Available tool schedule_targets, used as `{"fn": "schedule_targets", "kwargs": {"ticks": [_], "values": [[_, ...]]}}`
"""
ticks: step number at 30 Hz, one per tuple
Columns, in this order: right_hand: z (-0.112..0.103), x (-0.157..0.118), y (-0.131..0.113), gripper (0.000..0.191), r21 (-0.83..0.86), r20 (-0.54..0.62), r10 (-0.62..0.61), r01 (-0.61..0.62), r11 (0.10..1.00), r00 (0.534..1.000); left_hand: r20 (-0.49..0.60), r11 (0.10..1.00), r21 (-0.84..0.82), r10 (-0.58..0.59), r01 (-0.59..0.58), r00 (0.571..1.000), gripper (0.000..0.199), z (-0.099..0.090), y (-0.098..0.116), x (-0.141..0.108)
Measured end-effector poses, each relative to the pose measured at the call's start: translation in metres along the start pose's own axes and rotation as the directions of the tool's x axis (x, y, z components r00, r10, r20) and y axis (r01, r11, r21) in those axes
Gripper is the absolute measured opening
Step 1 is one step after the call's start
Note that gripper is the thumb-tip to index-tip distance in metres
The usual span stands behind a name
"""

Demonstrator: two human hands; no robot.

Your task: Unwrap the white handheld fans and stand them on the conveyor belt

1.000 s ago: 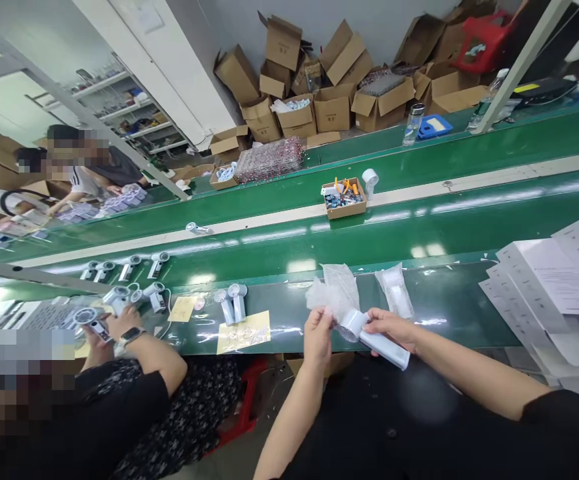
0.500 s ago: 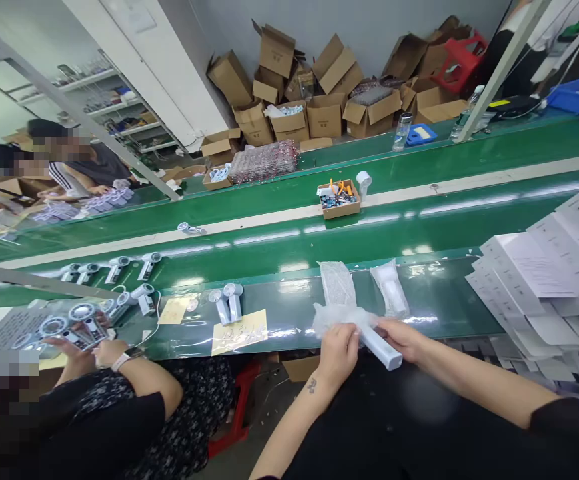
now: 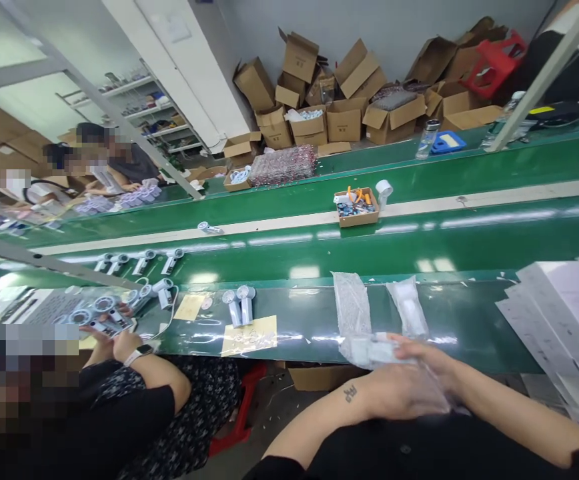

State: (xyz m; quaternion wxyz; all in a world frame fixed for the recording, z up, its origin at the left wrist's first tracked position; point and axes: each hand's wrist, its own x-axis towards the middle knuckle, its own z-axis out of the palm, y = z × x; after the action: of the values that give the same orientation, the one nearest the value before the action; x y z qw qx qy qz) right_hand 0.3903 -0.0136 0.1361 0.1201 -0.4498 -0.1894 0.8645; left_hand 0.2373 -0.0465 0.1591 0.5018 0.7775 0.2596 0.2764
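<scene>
In front of my body I hold a pale blue handheld fan [image 3: 382,351] inside a clear plastic bag [image 3: 355,351]. My left hand [image 3: 400,391] is closed on the bag's near end, its fingertips partly hidden. My right hand [image 3: 430,360] lies over the bagged fan, with its thumb and fingers closed on it. Just beyond my hands, a flat bubble-wrap bag [image 3: 352,303] rests on the bench, and a bagged fan [image 3: 409,308] lies to its right.
Two unwrapped fans [image 3: 239,307] stand by a yellow paper [image 3: 250,335] to the left. A co-worker's hands [image 3: 119,340] hold fans at far left. White box stacks [image 3: 544,320] rise on the right. A small carton of parts [image 3: 357,208] sits beyond the bench.
The fan's handle, which stuck out of the bag toward me, is now covered by the bag and my hands. My left hand has moved right and nearer my body. The view has shifted slightly.
</scene>
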Motion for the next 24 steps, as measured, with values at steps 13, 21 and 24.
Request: {"fn": "schedule_targets", "kwargs": {"ticks": [13,21,24], "values": [[-0.103,0.134,0.019,0.033,-0.992,-0.086,-0.921,0.048,0.113,0.379,-0.758,0.033,-0.318,-0.61,0.948,-0.233,0.024,-0.256,-0.185,-0.194],[-0.007,0.111,0.006,0.03,-0.789,-0.343,-0.802,0.313,0.528,0.488,-0.667,0.471,-0.513,-0.745,0.717,0.012,0.042,-0.159,-0.175,-0.125],[0.024,0.114,-0.003,0.037,-0.2,-0.259,-0.47,0.429,0.881,0.844,-0.581,0.694,-0.599,-0.72,0.4,0.379,0.04,-0.063,-0.142,-0.073]]}}
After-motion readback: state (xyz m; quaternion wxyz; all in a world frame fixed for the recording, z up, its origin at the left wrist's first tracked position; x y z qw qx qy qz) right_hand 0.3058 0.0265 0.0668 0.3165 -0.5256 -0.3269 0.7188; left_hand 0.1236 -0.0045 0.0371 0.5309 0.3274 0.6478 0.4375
